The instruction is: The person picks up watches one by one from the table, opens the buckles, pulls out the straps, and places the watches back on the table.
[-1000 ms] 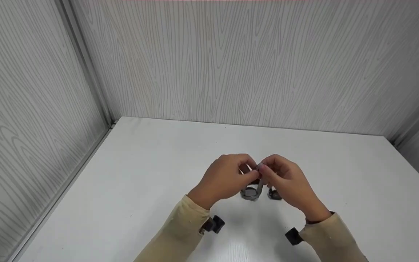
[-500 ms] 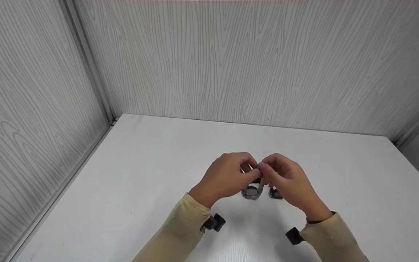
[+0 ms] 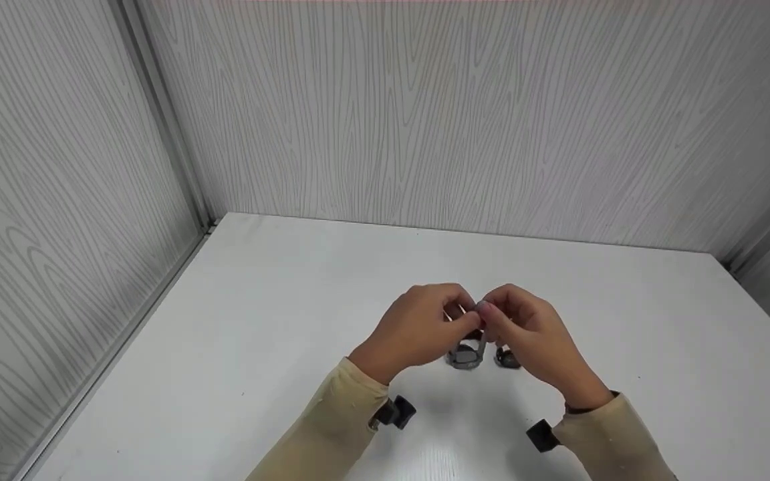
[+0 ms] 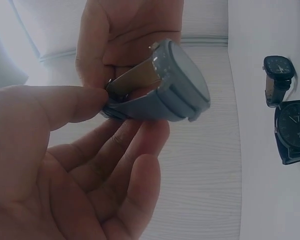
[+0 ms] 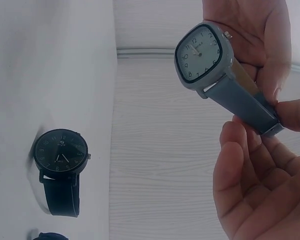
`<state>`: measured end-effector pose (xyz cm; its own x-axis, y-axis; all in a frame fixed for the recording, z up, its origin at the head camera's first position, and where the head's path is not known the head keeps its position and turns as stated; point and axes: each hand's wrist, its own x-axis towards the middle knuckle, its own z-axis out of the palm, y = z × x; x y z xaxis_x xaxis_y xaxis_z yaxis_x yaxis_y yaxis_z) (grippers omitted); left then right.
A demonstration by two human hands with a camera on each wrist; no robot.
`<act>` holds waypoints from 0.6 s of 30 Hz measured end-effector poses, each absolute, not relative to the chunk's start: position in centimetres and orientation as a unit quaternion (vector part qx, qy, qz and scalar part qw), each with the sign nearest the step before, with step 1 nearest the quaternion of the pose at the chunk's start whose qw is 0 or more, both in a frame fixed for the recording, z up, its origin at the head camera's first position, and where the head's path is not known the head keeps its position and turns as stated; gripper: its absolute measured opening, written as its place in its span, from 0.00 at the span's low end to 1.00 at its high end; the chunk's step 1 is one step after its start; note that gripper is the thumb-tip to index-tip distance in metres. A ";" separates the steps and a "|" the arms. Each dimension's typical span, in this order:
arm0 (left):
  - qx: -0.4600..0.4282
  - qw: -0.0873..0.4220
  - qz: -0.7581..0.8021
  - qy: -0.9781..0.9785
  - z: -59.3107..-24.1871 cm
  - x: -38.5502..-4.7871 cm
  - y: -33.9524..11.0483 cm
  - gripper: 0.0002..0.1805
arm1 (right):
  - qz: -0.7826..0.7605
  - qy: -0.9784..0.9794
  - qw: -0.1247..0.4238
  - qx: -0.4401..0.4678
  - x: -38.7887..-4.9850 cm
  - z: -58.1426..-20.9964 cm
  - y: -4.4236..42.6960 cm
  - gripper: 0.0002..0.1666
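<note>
Between my two hands hangs a wristwatch (image 5: 200, 56) with a grey-blue strap, a squarish case and a pale dial. Its strap forms a closed loop, tan on the inside. My left hand (image 3: 422, 324) pinches the strap near its buckle end, thumb against fingers. My right hand (image 3: 537, 334) pinches the same end from the other side, the fingertips of both hands meeting there. In the head view the watch case (image 3: 465, 357) shows below the hands, while the fingers hide most of the buckle.
On the white table (image 3: 278, 321) lies a round black watch (image 5: 61, 150). Beside it is a smaller dark watch (image 4: 278, 67) with a squarish case. Wood-grain panels (image 3: 385, 120) enclose the table at the back and sides. A black wrist camera (image 3: 543, 435) sits at each cuff.
Both hands keep their pinch on the strap in almost the same place. The hanging watch case has tilted slightly, and the head view has shifted a little.
</note>
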<state>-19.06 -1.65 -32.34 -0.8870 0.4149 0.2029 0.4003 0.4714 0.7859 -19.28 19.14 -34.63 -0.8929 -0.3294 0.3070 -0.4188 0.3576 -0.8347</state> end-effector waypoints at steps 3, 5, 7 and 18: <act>0.239 0.007 0.453 0.859 -32.4 -19.1 -1.6 0.09 | 0.525 -0.819 0.043 0.227 -19.3 -34.6 19.1 0.10; 0.238 0.008 0.451 0.860 -32.4 -19.1 -1.7 0.09 | 0.521 -0.821 0.045 0.228 -19.3 -34.7 19.0 0.10; 0.236 0.009 0.451 0.860 -32.5 -19.1 -1.7 0.09 | 0.516 -0.824 0.047 0.229 -19.3 -34.7 19.0 0.10; 0.244 -0.003 0.453 0.858 -32.8 -19.3 -1.6 0.06 | 0.502 -0.831 0.053 0.233 -19.2 -34.8 19.0 0.09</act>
<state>-19.31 -1.55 -32.85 -0.8810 0.4161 0.2254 0.4208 0.4710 0.7753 -19.24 18.97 -34.79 -0.8855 -0.3344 0.3227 -0.4413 0.3875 -0.8094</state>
